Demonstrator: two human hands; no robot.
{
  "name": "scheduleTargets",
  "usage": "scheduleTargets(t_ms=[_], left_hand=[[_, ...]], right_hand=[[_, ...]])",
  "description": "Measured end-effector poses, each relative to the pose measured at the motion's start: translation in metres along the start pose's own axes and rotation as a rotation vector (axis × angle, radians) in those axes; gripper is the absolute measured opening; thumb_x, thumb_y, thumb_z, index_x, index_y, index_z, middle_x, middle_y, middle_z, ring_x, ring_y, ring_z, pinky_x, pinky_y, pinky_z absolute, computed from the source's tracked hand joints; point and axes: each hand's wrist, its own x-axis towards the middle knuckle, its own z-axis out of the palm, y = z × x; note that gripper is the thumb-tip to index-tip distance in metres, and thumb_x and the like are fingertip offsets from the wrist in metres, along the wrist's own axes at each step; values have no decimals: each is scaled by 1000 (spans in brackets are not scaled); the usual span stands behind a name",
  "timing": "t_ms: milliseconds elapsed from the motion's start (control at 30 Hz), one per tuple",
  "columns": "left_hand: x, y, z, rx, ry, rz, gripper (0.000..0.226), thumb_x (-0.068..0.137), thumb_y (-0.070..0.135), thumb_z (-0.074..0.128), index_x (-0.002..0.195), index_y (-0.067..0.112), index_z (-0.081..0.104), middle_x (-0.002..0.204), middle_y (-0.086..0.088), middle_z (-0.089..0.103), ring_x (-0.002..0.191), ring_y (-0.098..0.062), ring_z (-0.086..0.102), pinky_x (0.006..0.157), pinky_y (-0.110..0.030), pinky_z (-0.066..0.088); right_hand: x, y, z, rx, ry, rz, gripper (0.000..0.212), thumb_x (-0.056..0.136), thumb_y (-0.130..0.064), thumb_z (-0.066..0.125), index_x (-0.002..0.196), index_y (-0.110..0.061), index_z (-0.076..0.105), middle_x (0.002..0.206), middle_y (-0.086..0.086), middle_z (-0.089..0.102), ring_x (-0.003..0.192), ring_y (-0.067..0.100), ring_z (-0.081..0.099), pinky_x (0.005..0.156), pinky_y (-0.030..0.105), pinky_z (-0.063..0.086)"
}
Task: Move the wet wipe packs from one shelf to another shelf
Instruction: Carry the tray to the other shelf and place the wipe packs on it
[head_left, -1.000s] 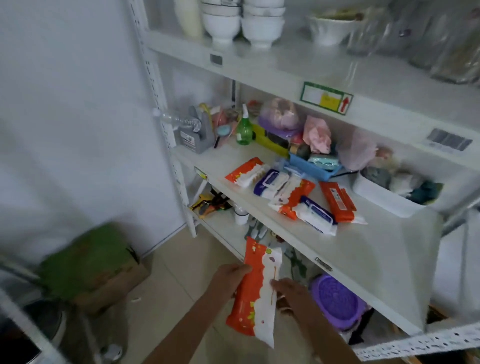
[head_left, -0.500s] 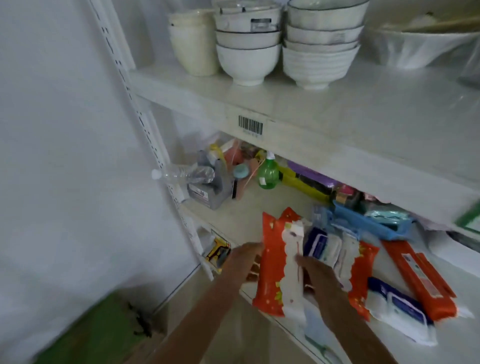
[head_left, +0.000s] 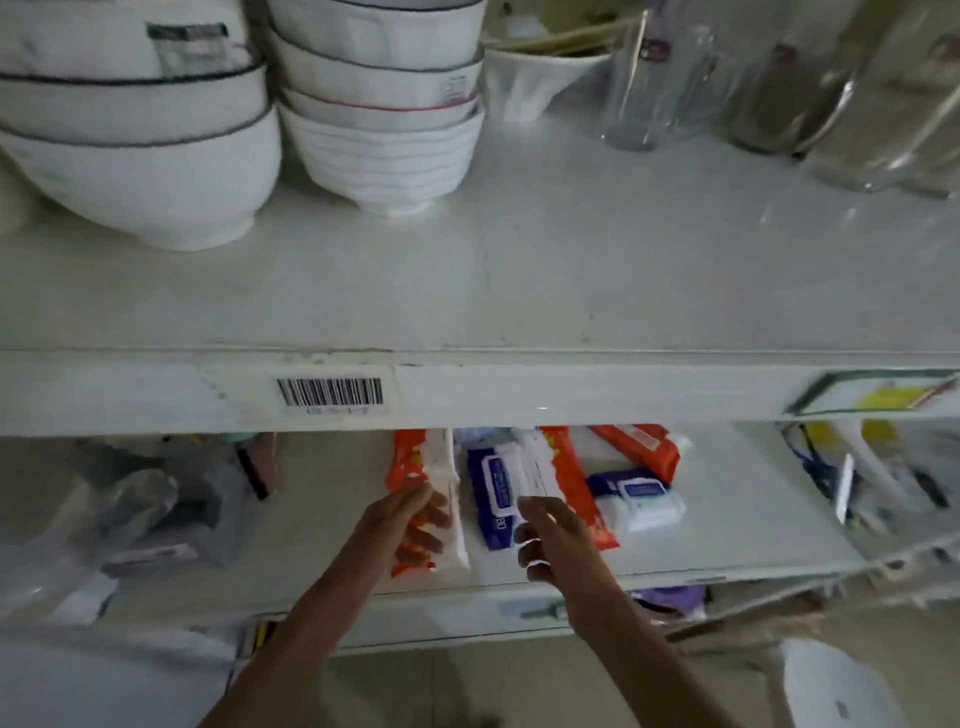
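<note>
An orange and white wet wipe pack (head_left: 441, 467) lies lengthwise on the middle shelf (head_left: 737, 509), and my left hand (head_left: 410, 525) grips its near left edge. My right hand (head_left: 545, 540) hovers just right of it with fingers apart and nothing in them, over the near end of a blue pack (head_left: 493, 483). Further right lie another orange and white pack (head_left: 561, 467), an orange pack (head_left: 644, 447) and a blue and white pack (head_left: 639, 499). The upper shelf's front edge hides the far ends of the packs.
The upper shelf (head_left: 519, 291) carries stacked white bowls (head_left: 140, 156) and glassware (head_left: 649, 78) at the back, with bare board in front. A grey item (head_left: 208, 499) sits left on the middle shelf. A purple object (head_left: 670, 597) shows on the shelf below.
Both hands lifted the orange and white pack up from below and set it on the middle shelf beside the other packs. My right hand has let go; the view has moved closer.
</note>
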Motion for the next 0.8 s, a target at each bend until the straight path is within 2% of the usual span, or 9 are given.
scheduleTargets(t_ms=[133, 233, 367, 500, 633, 733, 800], left_hand=[[26, -16, -13, 46, -131, -31, 32, 104, 32, 51, 98, 8, 70, 85, -12, 76, 61, -20, 67, 60, -33, 52], [40, -26, -10, 144, -131, 5, 23, 102, 26, 56, 94, 10, 70, 84, -13, 77, 63, -20, 65, 59, -31, 49], [48, -33, 3, 192, -121, -50, 21, 100, 24, 57, 94, 10, 71, 86, -11, 77, 67, -20, 66, 61, -29, 50], [45, -32, 22, 241, -144, -59, 22, 101, 27, 56, 102, 11, 70, 94, -8, 79, 76, -20, 71, 62, -28, 53], [45, -38, 57, 195, -92, -20, 22, 101, 35, 56, 105, 20, 70, 94, -2, 81, 76, -21, 71, 60, -28, 54], [55, -47, 106, 173, -40, -32, 24, 100, 38, 57, 109, 18, 69, 96, -1, 80, 74, -21, 72, 57, -29, 54], [58, -57, 151, 130, -11, -21, 22, 101, 34, 58, 115, 20, 66, 104, -2, 79, 79, -22, 75, 58, -31, 56]], right_hand=[[-27, 32, -4, 121, 184, 33, 19, 100, -28, 65, 109, -12, 63, 82, 13, 63, 57, 18, 57, 51, 28, 42], [-50, 49, -14, 167, 271, 46, 19, 101, -27, 62, 111, -10, 64, 83, 14, 64, 60, 20, 58, 55, 30, 43], [-67, 70, -41, 189, 360, 26, 19, 100, -22, 64, 111, -8, 67, 80, 10, 67, 60, 18, 59, 56, 29, 43], [-57, 80, -75, 209, 365, 37, 19, 97, -23, 67, 110, -8, 69, 83, 10, 67, 62, 17, 60, 57, 29, 45], [-24, 70, -118, 194, 281, 39, 20, 98, -27, 67, 112, -13, 68, 90, 11, 72, 69, 19, 65, 61, 30, 50], [13, 55, -158, 181, 246, 20, 21, 98, -25, 67, 113, -11, 67, 87, 10, 74, 66, 20, 65, 58, 30, 49], [37, 45, -188, 156, 221, 62, 22, 97, -24, 67, 114, -9, 66, 87, 10, 74, 65, 20, 66, 56, 28, 48]])
